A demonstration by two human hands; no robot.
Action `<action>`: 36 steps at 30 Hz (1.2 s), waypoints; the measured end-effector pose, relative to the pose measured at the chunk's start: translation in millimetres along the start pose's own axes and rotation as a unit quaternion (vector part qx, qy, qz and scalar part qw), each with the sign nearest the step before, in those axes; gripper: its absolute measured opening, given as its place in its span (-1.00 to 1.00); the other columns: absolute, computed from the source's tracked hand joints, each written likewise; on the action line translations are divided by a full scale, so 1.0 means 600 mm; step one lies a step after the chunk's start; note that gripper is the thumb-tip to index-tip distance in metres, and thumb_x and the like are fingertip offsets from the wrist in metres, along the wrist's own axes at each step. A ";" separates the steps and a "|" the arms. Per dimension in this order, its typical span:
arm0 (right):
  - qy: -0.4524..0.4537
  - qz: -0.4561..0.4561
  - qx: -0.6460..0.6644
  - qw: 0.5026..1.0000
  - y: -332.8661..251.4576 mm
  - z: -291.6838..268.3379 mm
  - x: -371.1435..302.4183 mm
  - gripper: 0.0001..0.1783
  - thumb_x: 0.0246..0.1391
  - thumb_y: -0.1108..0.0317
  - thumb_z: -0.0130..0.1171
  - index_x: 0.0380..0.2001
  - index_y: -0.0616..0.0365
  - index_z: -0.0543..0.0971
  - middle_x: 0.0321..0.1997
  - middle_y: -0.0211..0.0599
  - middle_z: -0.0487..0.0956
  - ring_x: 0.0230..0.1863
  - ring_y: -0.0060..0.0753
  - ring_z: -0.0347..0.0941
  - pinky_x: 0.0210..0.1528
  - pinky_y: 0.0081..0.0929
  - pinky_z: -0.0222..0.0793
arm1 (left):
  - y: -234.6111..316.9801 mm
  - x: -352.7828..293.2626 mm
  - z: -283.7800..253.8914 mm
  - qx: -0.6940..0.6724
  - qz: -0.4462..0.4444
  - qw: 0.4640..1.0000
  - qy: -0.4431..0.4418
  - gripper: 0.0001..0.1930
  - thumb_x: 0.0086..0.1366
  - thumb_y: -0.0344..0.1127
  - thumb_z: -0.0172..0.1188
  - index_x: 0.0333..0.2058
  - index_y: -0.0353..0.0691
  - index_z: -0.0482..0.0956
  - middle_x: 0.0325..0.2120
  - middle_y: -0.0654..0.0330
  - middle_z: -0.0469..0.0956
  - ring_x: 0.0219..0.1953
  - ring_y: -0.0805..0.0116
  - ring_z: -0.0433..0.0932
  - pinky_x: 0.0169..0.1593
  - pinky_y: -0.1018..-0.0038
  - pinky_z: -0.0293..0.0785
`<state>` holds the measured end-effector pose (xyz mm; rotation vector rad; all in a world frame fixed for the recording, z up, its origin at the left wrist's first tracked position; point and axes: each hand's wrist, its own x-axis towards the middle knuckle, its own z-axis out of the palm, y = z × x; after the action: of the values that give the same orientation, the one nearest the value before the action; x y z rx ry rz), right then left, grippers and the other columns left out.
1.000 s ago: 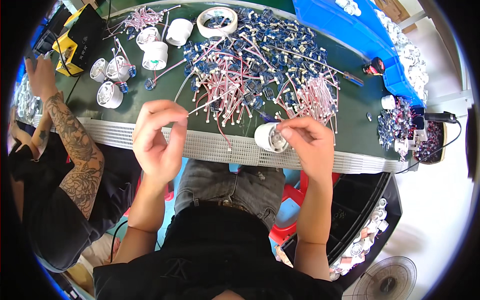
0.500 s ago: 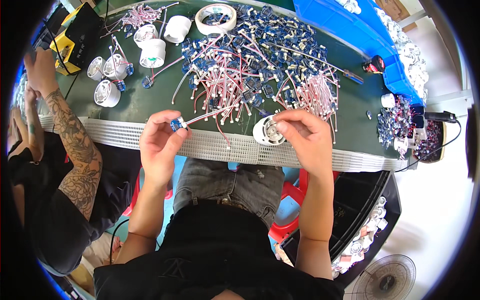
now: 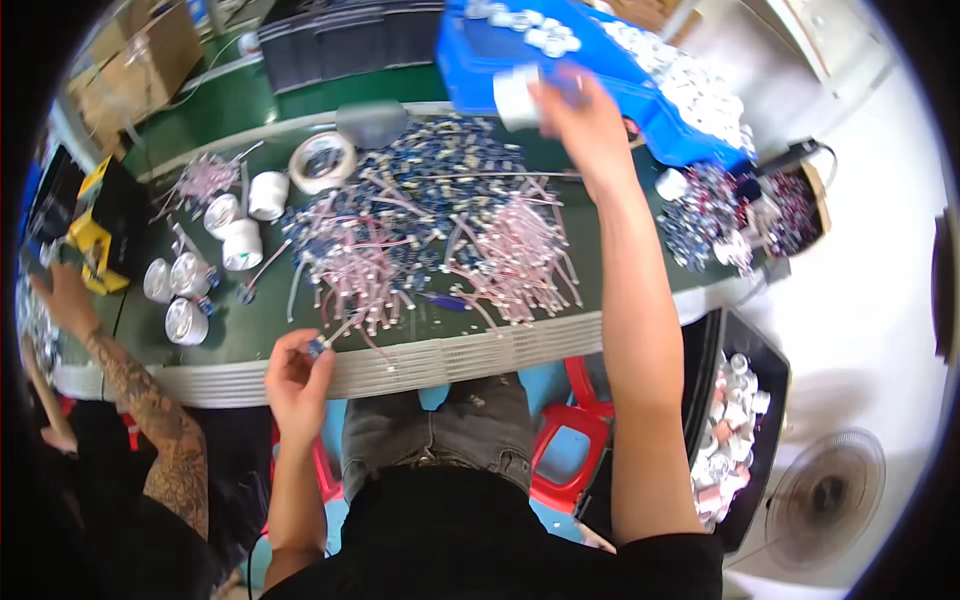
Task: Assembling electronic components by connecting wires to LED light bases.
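My left hand [image 3: 297, 388], near the table's front edge, pinches a small blue circuit board [image 3: 317, 347] with thin wires leading off it. My right hand [image 3: 588, 122] is stretched out to the far side, by the blue bin [image 3: 475, 85]. Its fingers grip a white round plastic housing [image 3: 517, 97]; both are blurred by motion. Between my arms lie a heap of blue circuit boards [image 3: 455, 145] and two bunches of red-and-white wires [image 3: 515, 250]. Several other white housings [image 3: 241, 245] stand to the left, some with boards wired to them.
A tape roll [image 3: 298, 178] lies beside the heap. A long metal rod [image 3: 490, 176] crosses it, and a purple-handled tool [image 3: 445, 302] lies nearer. On the right are more boards and a box of parts [image 3: 800, 215]. A co-worker's tattooed arm [image 3: 150, 420] reaches in at left.
My right hand has lifted the white housing from the front edge and carried it far forward to the blue bin. My left hand still holds the circuit board. The view has shifted.
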<state>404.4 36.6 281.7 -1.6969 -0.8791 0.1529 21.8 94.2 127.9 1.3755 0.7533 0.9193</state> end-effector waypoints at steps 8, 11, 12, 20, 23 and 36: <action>0.139 -0.225 -0.109 0.958 -0.010 -0.130 -0.088 -0.54 -0.15 0.21 0.43 -0.21 0.27 0.58 -0.30 -0.10 0.62 -0.31 -0.20 0.58 -0.21 -0.32 0.51 | -0.060 0.029 -0.050 0.125 0.079 0.989 -0.019 -0.70 0.33 -0.45 0.17 0.04 -0.26 0.49 -0.35 0.39 0.41 -0.32 0.62 0.35 -0.20 0.69 0.27; 0.163 -0.002 -0.253 0.954 0.001 -0.312 -0.237 -0.66 -0.03 0.18 0.35 -0.32 0.25 0.60 -0.41 -0.13 0.61 -0.36 -0.33 0.58 -0.24 -0.41 0.49 | -0.078 0.049 -0.050 0.121 0.091 0.987 -0.055 -0.69 0.35 -0.43 0.16 0.06 -0.29 0.47 -0.31 0.36 0.42 -0.28 0.61 0.37 -0.14 0.68 0.29; 0.208 0.023 -0.287 0.935 0.030 -0.391 -0.294 -0.67 0.00 0.14 0.33 -0.36 0.22 0.61 -0.39 -0.08 0.63 -0.33 -0.37 0.60 -0.22 -0.43 0.48 | -0.074 0.051 -0.041 0.130 0.083 0.986 -0.065 -0.70 0.36 -0.42 0.15 0.05 -0.31 0.48 -0.30 0.34 0.44 -0.26 0.59 0.38 -0.13 0.67 0.29; 0.123 0.403 -0.548 0.723 0.261 -0.682 -0.642 -0.12 -0.15 -0.20 0.37 0.10 0.25 0.46 -0.08 0.08 0.61 0.00 0.05 0.55 0.06 -0.19 0.44 | -0.062 0.034 0.005 0.214 0.102 0.971 -0.032 -0.74 0.37 -0.37 0.15 -0.02 -0.33 0.51 -0.33 0.31 0.50 -0.30 0.58 0.41 -0.20 0.65 0.32; 0.148 0.432 -0.566 0.686 0.295 -0.682 -0.640 -0.19 -0.21 -0.16 0.40 0.07 0.13 0.52 -0.09 0.09 0.62 -0.01 0.07 0.55 0.06 -0.16 0.45 | -0.045 0.033 0.010 0.268 0.108 0.957 -0.038 -0.74 0.36 -0.35 0.16 -0.03 -0.31 0.52 -0.38 0.31 0.52 -0.37 0.60 0.42 -0.29 0.64 0.33; 0.003 0.155 0.266 0.951 0.019 -0.329 -0.415 -0.16 -0.01 0.48 0.34 0.33 0.14 0.18 0.00 -0.22 0.53 0.02 -0.40 0.46 0.01 -0.52 0.38 | -0.040 0.022 -0.003 0.184 0.083 0.979 0.005 -0.82 0.27 -0.49 0.21 -0.15 -0.32 0.56 -0.32 0.32 0.53 -0.32 0.59 0.44 -0.22 0.65 0.35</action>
<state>336.8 -272.6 253.1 -1.3084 -0.4964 0.5482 28.6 107.4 104.8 1.7820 0.8559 0.9466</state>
